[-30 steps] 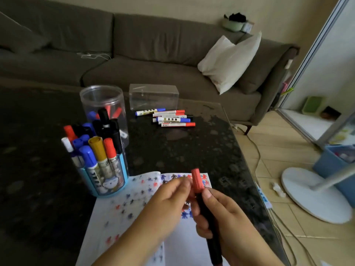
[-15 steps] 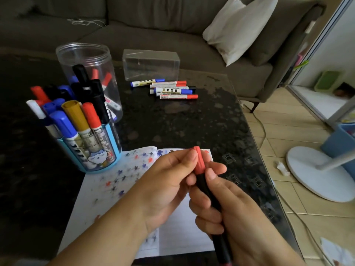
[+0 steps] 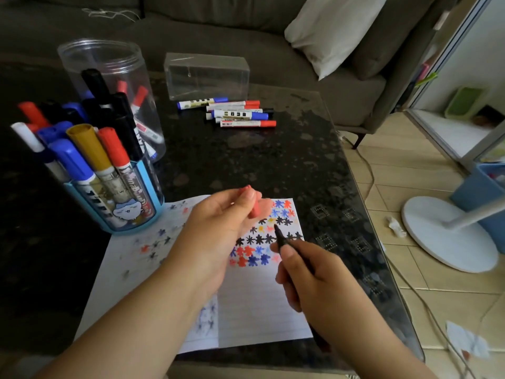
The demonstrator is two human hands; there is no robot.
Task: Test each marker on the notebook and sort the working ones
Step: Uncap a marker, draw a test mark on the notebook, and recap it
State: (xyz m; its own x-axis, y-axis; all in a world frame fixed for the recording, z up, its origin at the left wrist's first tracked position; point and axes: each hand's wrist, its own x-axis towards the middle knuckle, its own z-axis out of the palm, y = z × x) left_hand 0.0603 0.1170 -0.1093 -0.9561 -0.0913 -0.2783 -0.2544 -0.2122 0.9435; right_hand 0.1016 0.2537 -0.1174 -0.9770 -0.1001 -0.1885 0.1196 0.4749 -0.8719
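The right hand (image 3: 319, 285) grips a black-barrelled marker (image 3: 284, 242) like a pen, tip poised over the open lined notebook (image 3: 259, 305), apparently to test it. The left hand (image 3: 216, 228) pinches its red cap (image 3: 252, 205) aside. Beyond lie the sorted markers (image 3: 235, 113).

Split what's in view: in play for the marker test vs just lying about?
In play: right hand gripping black marker, left hand holding red cap, notebook, blue cup, clear jar, laid-out markers.
Lying about: clear box, cushion, fan base.
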